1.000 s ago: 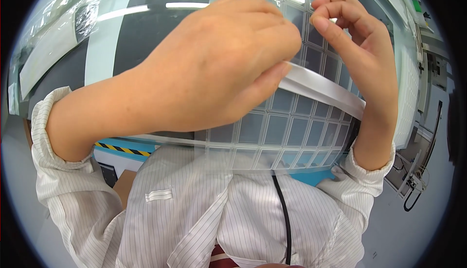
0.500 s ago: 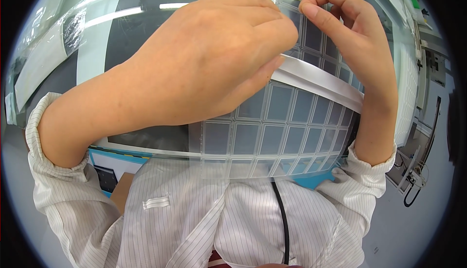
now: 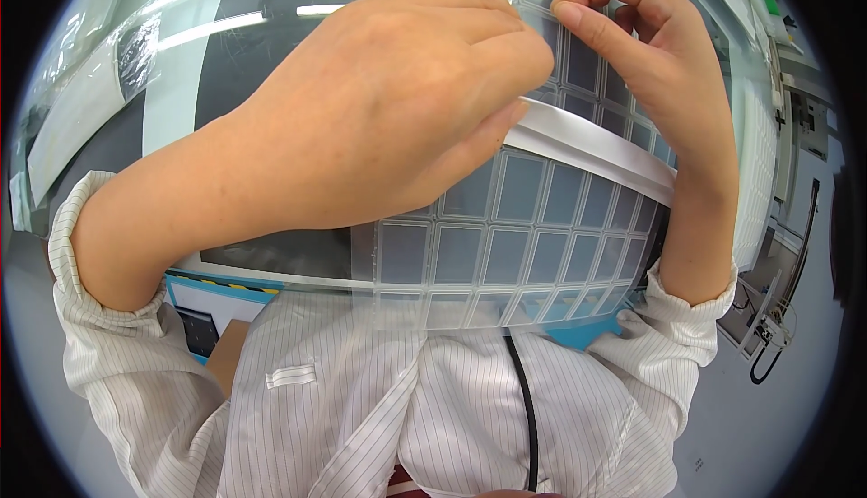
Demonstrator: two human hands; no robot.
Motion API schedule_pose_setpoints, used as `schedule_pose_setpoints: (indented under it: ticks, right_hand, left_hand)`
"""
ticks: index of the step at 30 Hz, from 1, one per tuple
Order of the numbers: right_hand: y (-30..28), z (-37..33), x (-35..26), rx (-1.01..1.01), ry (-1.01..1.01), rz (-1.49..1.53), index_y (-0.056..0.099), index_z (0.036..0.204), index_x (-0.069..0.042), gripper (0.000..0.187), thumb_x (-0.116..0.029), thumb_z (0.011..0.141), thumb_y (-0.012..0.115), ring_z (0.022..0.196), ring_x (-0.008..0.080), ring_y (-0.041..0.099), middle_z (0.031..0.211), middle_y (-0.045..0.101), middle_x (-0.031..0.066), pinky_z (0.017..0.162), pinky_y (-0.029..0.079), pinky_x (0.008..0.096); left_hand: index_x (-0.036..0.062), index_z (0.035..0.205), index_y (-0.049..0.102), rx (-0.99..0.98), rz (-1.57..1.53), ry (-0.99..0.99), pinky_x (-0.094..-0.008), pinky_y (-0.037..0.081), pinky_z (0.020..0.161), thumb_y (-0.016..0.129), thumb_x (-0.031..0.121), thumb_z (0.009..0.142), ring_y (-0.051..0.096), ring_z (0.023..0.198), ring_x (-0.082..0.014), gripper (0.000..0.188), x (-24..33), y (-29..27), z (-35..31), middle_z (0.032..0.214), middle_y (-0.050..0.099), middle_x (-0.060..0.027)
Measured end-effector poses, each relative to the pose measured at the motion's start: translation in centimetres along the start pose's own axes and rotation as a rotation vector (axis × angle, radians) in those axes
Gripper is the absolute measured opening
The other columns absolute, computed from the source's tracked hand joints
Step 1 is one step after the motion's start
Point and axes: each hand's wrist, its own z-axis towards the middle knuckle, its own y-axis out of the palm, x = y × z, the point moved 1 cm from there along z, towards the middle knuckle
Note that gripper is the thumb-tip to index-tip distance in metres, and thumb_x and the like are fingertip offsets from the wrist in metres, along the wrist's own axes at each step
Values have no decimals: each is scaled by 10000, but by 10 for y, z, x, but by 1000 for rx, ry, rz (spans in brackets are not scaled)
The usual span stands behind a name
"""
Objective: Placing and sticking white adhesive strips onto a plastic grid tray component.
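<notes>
Across the work surface lies a clear plastic sheet [image 3: 456,254] moulded into a grid of rectangular cells. Its near edge hangs over toward my body. A white strip [image 3: 596,148] runs across the grid from beside my left thumb to my right wrist. My left hand [image 3: 406,92] is closed above the sheet, its back toward me; the fingertips and whatever they pinch are hidden. Farther right, my right hand [image 3: 632,28] has its thumb and forefinger pressed together over the far cells, the other fingers curled. Anything in that pinch is too small to make out.
Beneath the sheet is a dark panel [image 3: 280,259] beside pale green bands. Crinkled clear film [image 3: 140,51] and a white curved piece [image 3: 77,141] lie at the far left. Under the near edge show a blue surface [image 3: 582,334] and a brown carton [image 3: 228,353]. Equipment [image 3: 768,326] stands at the right.
My right thumb and forefinger have shifted very slightly up and to the left. My left hand stays nearly in place, and the sheet has barely moved.
</notes>
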Motion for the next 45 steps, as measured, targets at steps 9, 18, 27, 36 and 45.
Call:
schedule_pose_setpoints:
  ticks: [9,18,27,36,45]
  right_hand:
    - [-3,-1,-2,8,0,-13,724,864,-6,90,-79,858,777,750,63,494,963,633,24,655,402,206]
    - [3,0,-2,62,-99,-78,711,846,5,100,-80,862,763,732,73,510,927,624,22,642,412,209]
    - [0,-4,12,-70,-71,335,682,936,27,73,-43,954,691,857,60,506,1071,579,30,728,417,192]
    - [10,-9,6,41,-138,64,634,1004,-1,105,-74,958,693,828,75,495,1035,540,23,715,418,208]
    - [-1,-11,24,191,-269,-24,680,1057,12,154,-129,1005,650,892,55,539,1089,650,21,813,435,210]
  left_hand:
    - [12,814,540,9,27,17,-440,510,756,705,47,812,628,829,-345,168,2,-1,2,807,606,-146]
    - [9,825,552,14,-62,-80,-453,511,780,705,56,819,636,851,-356,160,3,7,1,829,623,-156]
    - [10,835,567,7,-57,-81,-454,510,805,696,67,835,638,888,-350,142,3,8,-1,862,631,-157]
    - [7,842,586,14,-62,-87,-449,514,814,688,65,838,642,901,-341,118,4,7,0,882,641,-158]
    - [4,944,631,-81,-113,-184,-382,529,875,669,46,915,671,1011,-295,63,6,0,4,1067,714,-130]
